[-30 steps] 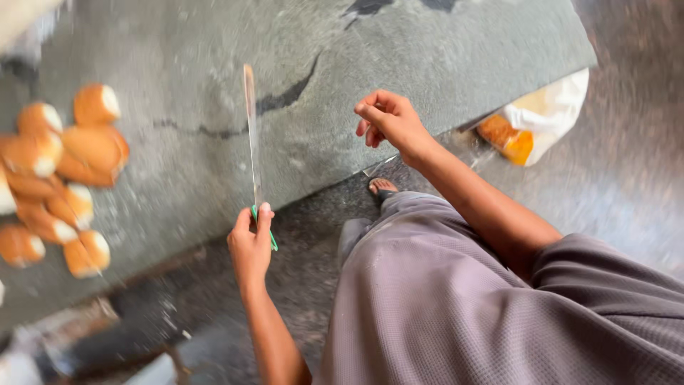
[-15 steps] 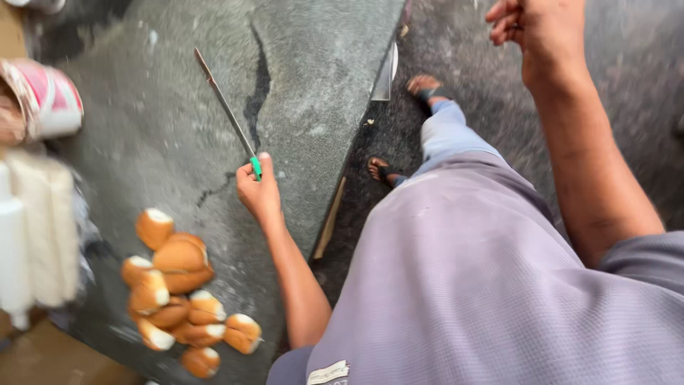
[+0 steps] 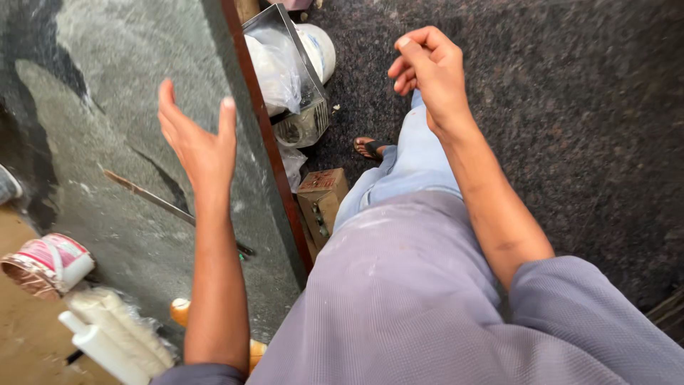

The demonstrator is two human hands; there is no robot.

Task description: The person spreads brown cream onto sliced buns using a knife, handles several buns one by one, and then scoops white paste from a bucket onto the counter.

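Observation:
My left hand [image 3: 196,139] is raised above the grey stone counter [image 3: 92,93], palm open and fingers spread, holding nothing. A long knife [image 3: 153,202] with a green handle end lies flat on the counter just below and behind my left forearm. My right hand [image 3: 429,68] hangs over the dark speckled floor [image 3: 570,107], its fingers loosely curled and nothing in it. Orange-brown bread rolls [image 3: 182,311] peek out behind my left arm at the bottom.
A small cup [image 3: 44,262] lies on its side at the left, beside a plastic-wrapped stack of white cups [image 3: 117,335]. Under the counter edge stand a metal tin with plastic bags [image 3: 285,78], a white bucket [image 3: 320,46] and a cardboard box [image 3: 322,199]. My sandalled foot [image 3: 370,148] is on the floor.
My left hand has let go of the knife, which now lies on the counter, and has lifted up open. The view has swung round along the counter edge.

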